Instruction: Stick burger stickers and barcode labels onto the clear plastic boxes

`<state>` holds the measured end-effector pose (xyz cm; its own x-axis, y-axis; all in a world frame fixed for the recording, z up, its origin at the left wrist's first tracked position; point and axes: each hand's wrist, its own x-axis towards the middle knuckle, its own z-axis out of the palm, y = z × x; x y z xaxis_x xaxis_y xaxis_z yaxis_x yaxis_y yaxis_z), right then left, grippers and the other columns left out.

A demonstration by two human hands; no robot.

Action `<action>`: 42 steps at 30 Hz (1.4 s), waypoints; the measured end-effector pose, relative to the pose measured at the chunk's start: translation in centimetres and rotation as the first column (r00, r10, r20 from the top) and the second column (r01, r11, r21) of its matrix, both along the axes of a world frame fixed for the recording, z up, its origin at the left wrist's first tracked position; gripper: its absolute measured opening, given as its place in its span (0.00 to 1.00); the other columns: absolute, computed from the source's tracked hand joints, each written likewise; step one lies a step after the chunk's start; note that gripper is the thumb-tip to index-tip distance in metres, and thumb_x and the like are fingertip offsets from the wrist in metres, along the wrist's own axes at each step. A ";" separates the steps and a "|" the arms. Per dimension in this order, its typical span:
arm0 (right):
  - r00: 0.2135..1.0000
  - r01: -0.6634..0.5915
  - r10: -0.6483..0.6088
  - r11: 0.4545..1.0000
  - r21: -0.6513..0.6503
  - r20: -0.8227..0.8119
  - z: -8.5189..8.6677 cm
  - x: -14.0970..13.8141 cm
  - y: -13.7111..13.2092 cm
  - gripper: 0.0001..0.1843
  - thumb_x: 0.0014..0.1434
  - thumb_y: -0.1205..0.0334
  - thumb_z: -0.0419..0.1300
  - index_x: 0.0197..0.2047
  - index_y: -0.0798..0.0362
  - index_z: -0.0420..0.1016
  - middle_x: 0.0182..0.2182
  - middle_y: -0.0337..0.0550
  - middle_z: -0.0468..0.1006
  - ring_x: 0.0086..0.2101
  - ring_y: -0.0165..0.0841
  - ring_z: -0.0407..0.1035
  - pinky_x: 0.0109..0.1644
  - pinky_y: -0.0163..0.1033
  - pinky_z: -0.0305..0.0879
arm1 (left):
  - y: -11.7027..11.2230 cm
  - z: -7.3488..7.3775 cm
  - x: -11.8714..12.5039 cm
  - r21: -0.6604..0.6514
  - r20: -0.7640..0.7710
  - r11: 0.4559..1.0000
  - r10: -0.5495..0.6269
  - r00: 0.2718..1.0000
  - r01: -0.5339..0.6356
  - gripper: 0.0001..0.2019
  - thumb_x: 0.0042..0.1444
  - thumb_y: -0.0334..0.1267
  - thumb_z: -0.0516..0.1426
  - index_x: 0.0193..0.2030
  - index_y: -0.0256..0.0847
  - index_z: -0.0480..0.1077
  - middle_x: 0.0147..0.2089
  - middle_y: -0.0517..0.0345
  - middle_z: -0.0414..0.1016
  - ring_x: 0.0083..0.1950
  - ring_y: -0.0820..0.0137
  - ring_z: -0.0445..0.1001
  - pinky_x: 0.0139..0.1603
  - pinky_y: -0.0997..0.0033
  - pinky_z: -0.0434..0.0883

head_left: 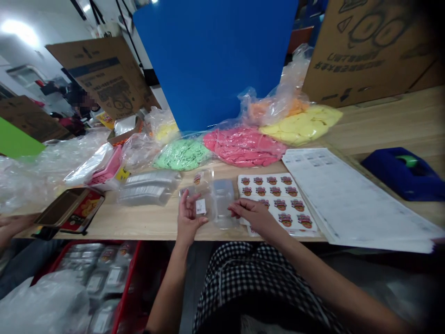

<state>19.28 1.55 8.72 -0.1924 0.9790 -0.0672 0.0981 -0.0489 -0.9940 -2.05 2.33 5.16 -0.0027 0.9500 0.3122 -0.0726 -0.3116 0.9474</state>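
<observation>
A clear plastic clamshell box (225, 197) lies opened out on the table edge in front of me. My left hand (188, 217) grips its left half between thumb and fingers, beside a small white barcode label (200, 207). Over the box's right side, my right hand (253, 216) has its thumb and fingertips pinched together; whatever is between them is too small to make out. Partly under my right forearm lie sheets of round burger-like stickers (285, 204). Another clear piece with a round sticker (198, 178) sits just beyond the box.
White label sheets (354, 199) and a blue tape dispenser (405, 171) lie at right. Behind are bags of green (182, 154), pink (245, 146) and yellow (304, 125) material. Stacked clear plastic (149, 188) is left. A red crate (128, 287) holds packed boxes. Another person's hand (15, 226) shows far left.
</observation>
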 end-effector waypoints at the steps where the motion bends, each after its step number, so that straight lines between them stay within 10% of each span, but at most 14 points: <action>1: 0.999 0.028 -0.030 0.999 0.034 0.037 -0.3 0.8 0.0 0.17 0.53 0.47 0.55 0.27 0.53 0.72 0.25 0.40 0.75 0.30 0.32 0.67 0.37 0.38 0.62 | 0.1 0.0 -0.8 -0.010 -0.016 1.000 0.019 1.000 -0.020 0.48 0.35 0.42 0.70 0.62 0.51 0.50 0.57 0.51 0.66 0.63 0.64 0.60 0.62 0.63 0.58; 6: 0.896 0.247 -0.342 0.914 0.323 0.282 -3.2 7.2 0.3 0.15 0.56 0.50 0.53 0.36 0.51 0.74 0.35 0.44 0.77 0.37 0.37 0.69 0.42 0.42 0.64 | 0.5 -1.1 -4.5 -0.160 -0.187 0.978 0.102 0.977 -0.133 0.47 0.38 0.39 0.68 0.63 0.48 0.48 0.60 0.47 0.64 0.61 0.61 0.63 0.55 0.62 0.67; 14: 0.425 0.272 -0.616 0.786 0.555 0.664 -8.1 18.1 -0.3 0.21 0.61 0.55 0.47 0.54 0.53 0.67 0.55 0.54 0.68 0.55 0.45 0.61 0.55 0.55 0.58 | 0.2 -0.9 -4.5 -0.081 -0.536 0.946 0.224 0.814 -0.314 0.39 0.39 0.41 0.67 0.59 0.43 0.58 0.62 0.47 0.62 0.64 0.58 0.59 0.65 0.55 0.55; 17: 0.311 0.247 -0.521 0.852 0.462 0.795 -9.8 20.5 -1.1 0.26 0.61 0.52 0.48 0.59 0.56 0.62 0.60 0.57 0.61 0.60 0.47 0.53 0.58 0.62 0.51 | -0.3 1.5 -1.1 0.039 -0.430 0.925 0.356 0.830 -0.377 0.28 0.46 0.41 0.64 0.54 0.44 0.63 0.60 0.51 0.65 0.63 0.60 0.61 0.66 0.55 0.53; 21: 0.307 0.178 -0.427 0.904 0.390 0.850 -11.8 21.7 -2.4 0.24 0.61 0.51 0.48 0.57 0.52 0.64 0.59 0.54 0.62 0.60 0.46 0.53 0.58 0.65 0.48 | -1.2 3.3 7.4 -0.206 -0.134 0.978 0.015 0.991 -0.043 0.22 0.49 0.41 0.62 0.52 0.45 0.66 0.56 0.52 0.69 0.57 0.63 0.68 0.61 0.55 0.62; 26: 0.345 0.239 -0.569 0.822 0.517 0.746 -12.1 21.6 -3.0 0.19 0.62 0.59 0.46 0.49 0.53 0.72 0.53 0.51 0.71 0.56 0.41 0.62 0.59 0.56 0.54 | 0.5 1.0 18.0 -0.457 0.164 0.803 -0.348 0.923 0.384 0.22 0.46 0.40 0.65 0.48 0.43 0.68 0.55 0.52 0.70 0.59 0.61 0.66 0.62 0.56 0.61; 32: 0.379 0.407 -0.686 0.727 0.553 0.622 -9.2 21.3 -4.8 0.19 0.63 0.55 0.46 0.51 0.47 0.73 0.46 0.45 0.77 0.45 0.41 0.73 0.46 0.49 0.70 | 6.5 -2.2 25.4 -0.584 0.265 0.676 -0.365 0.893 0.449 0.18 0.49 0.49 0.61 0.42 0.42 0.68 0.46 0.48 0.73 0.48 0.61 0.73 0.52 0.56 0.70; 37: 0.234 0.494 -0.674 0.703 0.511 0.700 -7.6 21.4 -7.3 0.24 0.64 0.51 0.43 0.51 0.50 0.73 0.40 0.49 0.79 0.33 0.46 0.76 0.30 0.47 0.68 | 9.8 -2.8 29.7 -0.619 0.231 0.630 -0.424 0.876 0.468 0.18 0.53 0.52 0.57 0.41 0.37 0.67 0.40 0.50 0.73 0.40 0.66 0.74 0.46 0.59 0.72; 42: 0.263 0.530 -0.744 0.644 0.552 0.615 -7.4 21.9 -9.4 0.23 0.64 0.52 0.44 0.53 0.53 0.71 0.47 0.49 0.76 0.38 0.45 0.75 0.37 0.48 0.70 | 10.1 -2.8 32.5 -0.620 0.230 0.627 -0.430 0.873 0.472 0.18 0.54 0.47 0.58 0.47 0.39 0.66 0.43 0.51 0.75 0.42 0.66 0.74 0.47 0.58 0.72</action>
<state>41.21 -7.83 1.31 0.5222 0.7611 0.3847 0.8015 -0.2839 -0.5263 30.41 12.42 2.40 0.4840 0.7995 -0.3558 -0.0948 0.4520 0.8869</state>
